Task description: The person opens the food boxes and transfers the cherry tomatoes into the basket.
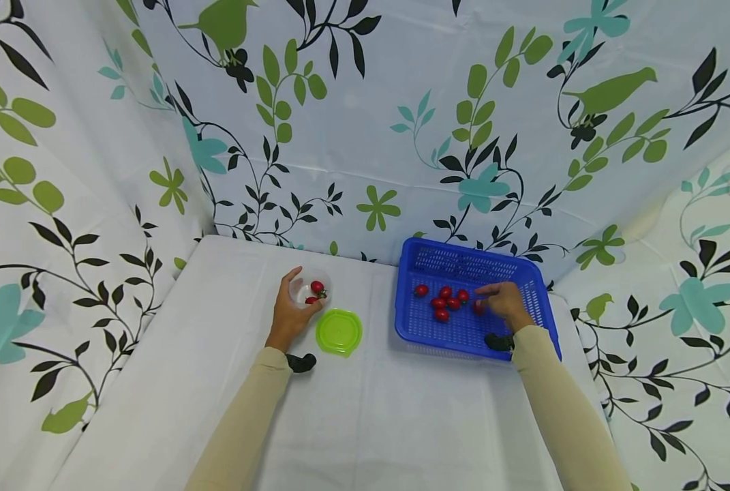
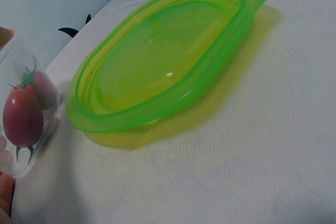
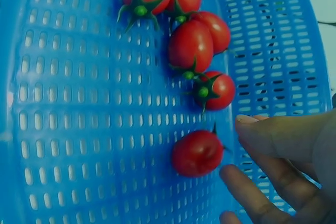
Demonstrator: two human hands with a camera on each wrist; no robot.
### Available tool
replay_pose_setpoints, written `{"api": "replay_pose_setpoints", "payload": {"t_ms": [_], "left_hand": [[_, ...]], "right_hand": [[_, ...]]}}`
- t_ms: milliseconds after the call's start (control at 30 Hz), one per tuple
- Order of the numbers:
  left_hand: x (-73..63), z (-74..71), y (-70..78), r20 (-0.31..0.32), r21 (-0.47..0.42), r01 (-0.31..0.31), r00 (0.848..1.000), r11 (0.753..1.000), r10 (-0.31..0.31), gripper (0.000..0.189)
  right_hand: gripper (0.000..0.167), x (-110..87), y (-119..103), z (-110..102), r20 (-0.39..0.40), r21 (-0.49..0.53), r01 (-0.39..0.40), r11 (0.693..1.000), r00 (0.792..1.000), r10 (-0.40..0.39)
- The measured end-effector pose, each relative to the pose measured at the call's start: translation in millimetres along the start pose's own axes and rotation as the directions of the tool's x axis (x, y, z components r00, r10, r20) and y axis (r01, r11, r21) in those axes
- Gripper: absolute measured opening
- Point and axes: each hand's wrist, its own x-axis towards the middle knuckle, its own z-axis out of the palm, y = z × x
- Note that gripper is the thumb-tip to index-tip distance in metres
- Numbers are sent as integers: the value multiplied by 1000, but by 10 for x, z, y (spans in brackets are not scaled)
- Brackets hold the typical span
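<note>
1. A person in beige sleeves works at a table covered with a white cloth (image 1: 365,423), closed in on three sides by curtains (image 1: 401,102) printed with leaves and birds.
2. The left hand (image 1: 289,310) curls around a small clear container (image 1: 308,292) standing on the cloth, thumb on one side and fingers on the other.
3. Two cherry tomatoes in the container (image 2: 23,114) show in the left wrist view, pressed against its clear wall, green stems visible.
4. A round lime green lid (image 1: 339,332) lies flat on the cloth just beside the container, on the side nearer the person and toward the basket.
5. A blue perforated basket (image 1: 524,279) sits to the right of the lid, well apart from the container.
6. The right hand (image 1: 504,303) is inside the basket, fingers loosely extended and holding nothing.
7. One loose tomato (image 3: 197,152) lies at the fingertips (image 3: 247,124); whether they touch it cannot be told.
8. A cluster of tomatoes (image 3: 190,45) lies farther along the basket floor, touching one another, away from the right hand.
</note>
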Motion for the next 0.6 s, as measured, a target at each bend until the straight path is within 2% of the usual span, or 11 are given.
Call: {"api": "replay_pose_setpoints", "payload": {"t_ms": [167,333,600], "left_hand": [[2,3,-3,-3,-5,-4,1000,1000,4,92],[0,5,-3,-1,0,-1,1000,1000,1,93],[-10,8,15,-6,-3,2,1000,1000,-2,92]], "right_hand": [[37,-26,-66,10,-49,0,49,999,998,-49],[37,-82,-223,40,-101,-11,100,995,990,-101],[36,-226,-603,145,-97,-15,189,982,977,-189]]}}
